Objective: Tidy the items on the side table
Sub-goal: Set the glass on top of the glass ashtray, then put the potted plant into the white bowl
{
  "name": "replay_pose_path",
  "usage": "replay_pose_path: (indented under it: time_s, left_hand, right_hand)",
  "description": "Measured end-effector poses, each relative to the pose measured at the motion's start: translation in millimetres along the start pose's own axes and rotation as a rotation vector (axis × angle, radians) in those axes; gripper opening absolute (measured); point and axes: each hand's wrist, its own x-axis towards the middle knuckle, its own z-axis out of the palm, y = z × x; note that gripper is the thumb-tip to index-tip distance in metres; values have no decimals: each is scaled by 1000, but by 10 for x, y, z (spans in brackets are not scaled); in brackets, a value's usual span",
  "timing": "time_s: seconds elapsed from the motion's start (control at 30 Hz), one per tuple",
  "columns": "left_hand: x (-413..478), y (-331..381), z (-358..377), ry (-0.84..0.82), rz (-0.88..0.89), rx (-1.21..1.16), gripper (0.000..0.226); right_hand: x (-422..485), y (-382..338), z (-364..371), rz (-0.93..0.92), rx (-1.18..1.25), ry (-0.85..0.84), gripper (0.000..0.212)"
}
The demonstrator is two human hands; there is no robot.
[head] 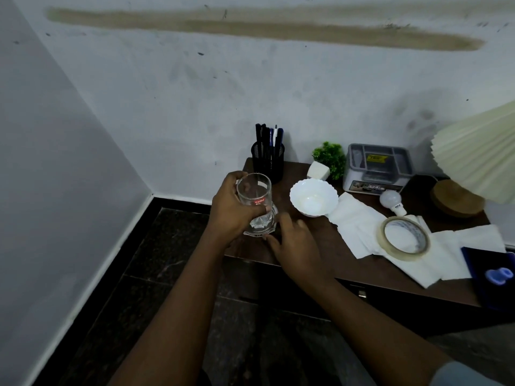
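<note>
1. Now the left hand (231, 211) grips a clear glass (254, 190) at the side table's (320, 247) left near corner.
2. The right hand (296, 245) lies relaxed, holding nothing, beside the glass base; it perhaps touches it.
3. A white bowl (313, 197) stands just right of the glass.

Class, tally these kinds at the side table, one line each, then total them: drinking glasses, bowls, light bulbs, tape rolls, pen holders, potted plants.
Drinking glass: 1
Bowl: 1
Light bulb: 1
Tape roll: 1
Pen holder: 1
Potted plant: 1
Total: 6
</note>
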Motion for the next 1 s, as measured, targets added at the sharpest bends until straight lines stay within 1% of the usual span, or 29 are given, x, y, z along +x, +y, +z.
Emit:
replay_pose_path:
  time_s: [0.07, 0.17, 0.23, 0.3, 0.33, 0.37, 0.4, 0.43, 0.47, 0.5, 0.53, 0.57, 0.6, 0.67, 0.7, 0.73, 0.77, 0.83, 0.9, 0.93, 1.0]
  left_hand:
    - [7, 15, -12, -24, 0, 31, 73]
    - [26, 12, -51, -82, 0, 82, 77]
    - [33, -6, -71, -104, -11, 108, 77]
    - [20, 14, -54, -140, -37, 112, 85]
    - [-3, 49, -24, -143, -37, 135, 92]
    - [-27, 91, 14, -99, -9, 198, 97]
    - [-48, 149, 67, -17, 62, 296, 94]
    - [-80, 213, 126, 93, 185, 383, 83]
    - [-118, 285, 196, 196, 327, 411, 66]
    - [-154, 350, 282, 252, 441, 381, 49]
    - [-198, 400, 374, 248, 511, 330, 36]
    - [-244, 440, 473, 187, 537, 277, 29]
    - [-285, 444, 574, 84, 521, 248, 28]
    - [-334, 370, 761, -145, 427, 297, 38]
    - [-336, 314, 834, -218, 381, 358, 45]
    - [-322, 267, 898, -252, 349, 415, 50]
    - [-307, 222, 945, -264, 323, 455, 53]
    - [-270, 158, 1023, -257, 268, 485, 57]
    - [-249, 89, 1100, -240, 236, 502, 58]
    - [-238, 47, 1134, -228, 237, 514, 56]
    - [-215, -43, 1177, -208, 249, 531, 48]
  right_hand:
    - [27, -4, -33, 2, -9, -46, 39]
    - [99, 2, -174, -57, -16, -126, 38]
    - [159, 48, -318, -104, -48, -106, 25]
    - [222, 148, -475, -76, -150, -63, 15]
    - [252, 213, -548, -32, -197, -53, 18]
    - [276, 281, -598, 9, -241, -55, 24]
    - [294, 349, -638, 39, -289, -71, 30]
    - [299, 406, -663, 58, -334, -104, 33]
    - [297, 450, -681, 63, -367, -143, 34]
    - [300, 477, -693, 59, -385, -175, 33]
    - [298, 492, -693, 47, -398, -200, 33]
    - [298, 498, -695, 27, -419, -221, 32]
    - [294, 497, -698, 3, -448, -249, 30]
    - [285, 500, -742, -40, -442, -295, 27]
    - [276, 493, -795, -31, -369, -300, 29]
    - [277, 480, -878, 6, -266, -289, 32]
    - [294, 476, -968, 59, -171, -248, 37]
    - [442, 492, -1159, 154, -74, -76, 39]
    - [726, 514, -1273, 178, -84, 50, 28]
    - [908, 518, -1282, 177, -102, 72, 23]
    - [1261, 513, -1203, 172, -182, 44, 27]
